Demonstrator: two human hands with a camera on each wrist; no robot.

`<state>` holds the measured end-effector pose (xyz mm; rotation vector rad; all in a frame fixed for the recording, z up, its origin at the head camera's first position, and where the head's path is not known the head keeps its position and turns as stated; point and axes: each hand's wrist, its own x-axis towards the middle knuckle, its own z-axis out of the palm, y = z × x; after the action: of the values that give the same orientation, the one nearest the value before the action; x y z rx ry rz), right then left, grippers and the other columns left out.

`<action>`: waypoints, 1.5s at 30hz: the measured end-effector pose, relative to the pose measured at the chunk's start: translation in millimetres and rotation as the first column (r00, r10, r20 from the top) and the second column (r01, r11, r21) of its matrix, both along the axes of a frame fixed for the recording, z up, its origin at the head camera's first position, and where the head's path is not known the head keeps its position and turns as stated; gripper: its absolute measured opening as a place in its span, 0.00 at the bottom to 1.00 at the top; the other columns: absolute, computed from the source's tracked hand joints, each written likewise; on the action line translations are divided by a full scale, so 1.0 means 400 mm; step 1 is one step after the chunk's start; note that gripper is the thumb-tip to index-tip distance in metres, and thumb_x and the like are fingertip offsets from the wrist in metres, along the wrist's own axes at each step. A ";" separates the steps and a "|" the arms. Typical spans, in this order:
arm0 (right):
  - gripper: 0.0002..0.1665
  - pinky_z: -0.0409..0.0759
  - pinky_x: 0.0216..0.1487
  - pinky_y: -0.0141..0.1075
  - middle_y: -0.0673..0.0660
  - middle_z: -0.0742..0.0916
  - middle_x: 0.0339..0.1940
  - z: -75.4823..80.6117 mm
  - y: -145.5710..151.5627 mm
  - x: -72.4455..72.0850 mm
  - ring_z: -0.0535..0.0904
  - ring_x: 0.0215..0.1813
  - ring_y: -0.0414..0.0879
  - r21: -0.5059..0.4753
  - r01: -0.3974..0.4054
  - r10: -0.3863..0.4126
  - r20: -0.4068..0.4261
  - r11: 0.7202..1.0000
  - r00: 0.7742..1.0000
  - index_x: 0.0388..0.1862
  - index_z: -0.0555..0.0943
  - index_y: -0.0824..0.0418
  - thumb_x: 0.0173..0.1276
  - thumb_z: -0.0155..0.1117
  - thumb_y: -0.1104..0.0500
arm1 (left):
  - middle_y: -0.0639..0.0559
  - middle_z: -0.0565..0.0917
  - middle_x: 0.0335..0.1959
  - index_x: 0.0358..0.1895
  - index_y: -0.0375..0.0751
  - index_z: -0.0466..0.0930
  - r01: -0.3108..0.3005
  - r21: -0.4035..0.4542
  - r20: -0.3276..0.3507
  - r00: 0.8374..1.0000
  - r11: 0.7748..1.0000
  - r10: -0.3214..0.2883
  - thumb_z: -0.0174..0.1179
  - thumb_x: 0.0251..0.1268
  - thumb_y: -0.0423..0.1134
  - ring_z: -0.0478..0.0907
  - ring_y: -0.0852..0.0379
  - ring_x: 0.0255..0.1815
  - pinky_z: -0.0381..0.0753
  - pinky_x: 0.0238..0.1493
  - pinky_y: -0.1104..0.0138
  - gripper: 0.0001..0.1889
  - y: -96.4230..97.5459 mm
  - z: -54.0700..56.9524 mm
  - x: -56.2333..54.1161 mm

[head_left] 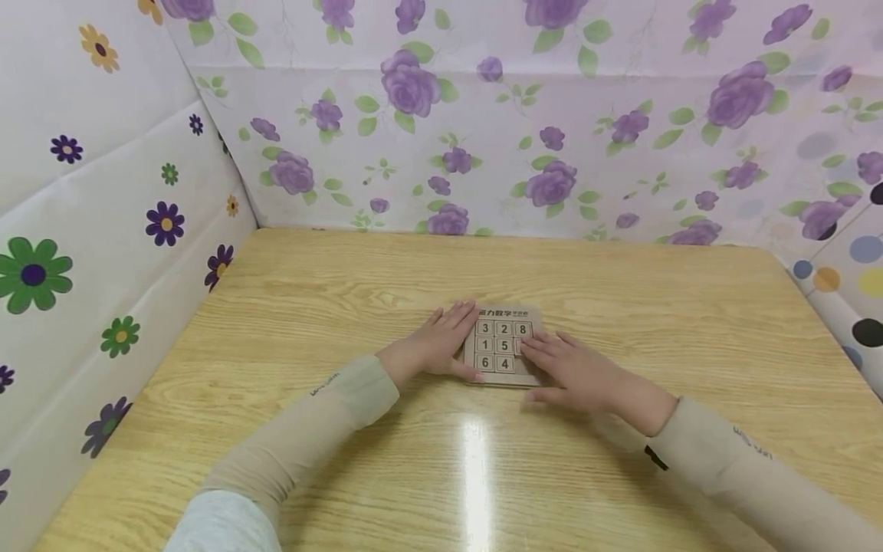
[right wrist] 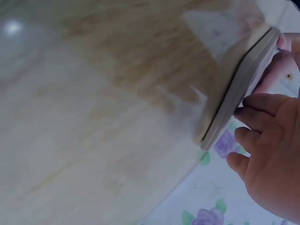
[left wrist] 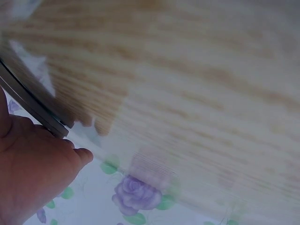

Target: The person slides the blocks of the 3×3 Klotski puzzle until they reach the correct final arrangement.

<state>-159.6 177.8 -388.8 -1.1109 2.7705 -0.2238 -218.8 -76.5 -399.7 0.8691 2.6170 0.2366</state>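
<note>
A flat number slide puzzle [head_left: 507,379] lies on the wooden table, with square tiles reading 3, 2, 8 on top, 1, 5 in the middle row and 6, 4 below. My left hand [head_left: 438,343] rests along its left side, fingers extended and thumb at the near left corner. Fingertips of my right hand [head_left: 579,372] touch the tile at the right of the middle row and hide its number. Below that tile the corner slot holds none. In the left wrist view the puzzle's edge [left wrist: 35,103] meets my hand; the right wrist view shows straight fingers beside its edge [right wrist: 238,91].
The wooden table [head_left: 345,284] extends around the puzzle on all sides. Behind it hangs a cloth with purple roses [head_left: 410,84], and a flowered cloth [head_left: 138,184] covers the left side. A dotted cloth [head_left: 838,253] borders the right.
</note>
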 end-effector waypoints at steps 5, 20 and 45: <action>0.45 0.51 0.73 0.59 0.64 0.66 0.73 -0.003 0.001 0.012 0.57 0.74 0.61 0.007 0.001 -0.001 -0.015 1.000 1.000 0.71 0.62 0.69 0.67 0.55 0.39 | 0.46 0.33 0.78 0.76 0.40 0.32 -0.001 -0.001 -0.002 1.000 1.000 0.001 0.60 0.51 0.70 0.30 0.50 0.78 0.32 0.77 0.55 0.62 -0.001 0.000 -0.002; 0.45 0.50 0.74 0.59 0.62 0.66 0.73 0.004 0.009 0.047 0.57 0.75 0.60 -0.036 -0.008 0.009 0.015 0.999 1.000 0.71 0.62 0.68 0.67 0.55 0.38 | 0.47 0.32 0.78 0.76 0.40 0.31 -0.005 0.002 0.002 1.000 1.000 0.005 0.60 0.51 0.69 0.29 0.50 0.78 0.31 0.77 0.55 0.62 -0.002 0.029 -0.010; 0.47 0.51 0.73 0.59 0.64 0.66 0.73 -0.019 -0.002 -0.017 0.58 0.74 0.62 0.005 0.048 -0.048 -0.033 0.999 0.998 0.71 0.62 0.68 0.66 0.55 0.36 | 0.45 0.33 0.78 0.76 0.39 0.32 0.007 0.010 -0.014 1.000 1.000 -0.007 0.60 0.51 0.69 0.30 0.50 0.78 0.33 0.77 0.54 0.62 -0.002 -0.007 0.004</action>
<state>-166.5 176.8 -396.2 -1.0565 2.8275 -0.2050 -217.0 -77.4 -402.3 0.8864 2.6279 0.2430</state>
